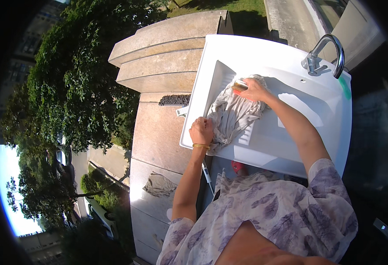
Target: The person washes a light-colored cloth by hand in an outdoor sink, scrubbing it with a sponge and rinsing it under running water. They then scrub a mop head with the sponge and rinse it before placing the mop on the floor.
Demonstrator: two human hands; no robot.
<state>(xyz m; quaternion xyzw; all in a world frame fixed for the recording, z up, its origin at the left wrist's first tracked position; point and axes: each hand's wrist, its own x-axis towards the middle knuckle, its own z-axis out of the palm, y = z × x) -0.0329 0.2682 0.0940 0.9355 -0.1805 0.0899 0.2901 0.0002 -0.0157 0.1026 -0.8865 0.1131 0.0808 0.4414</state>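
Observation:
A wet, light grey cloth (228, 114) lies bunched over the ribbed washboard part of a white laundry sink (247, 46). My right hand (253, 91) grips a scrubbing brush (239, 86) against the cloth's far end. At the sink's near left edge, my left hand (202, 131) is closed on the cloth's edge, a yellow bangle at its wrist. The brush is partly hidden by my fingers, so its exact shape cannot be told.
A chrome faucet (324, 54) arches over the sink's far right corner. Left of the sink runs a stone ledge (157, 132), bearing a dark-bristled brush head (174, 100) and a crumpled grey rag (160, 184). A white-handled stick (206, 172) stands below the sink's left edge.

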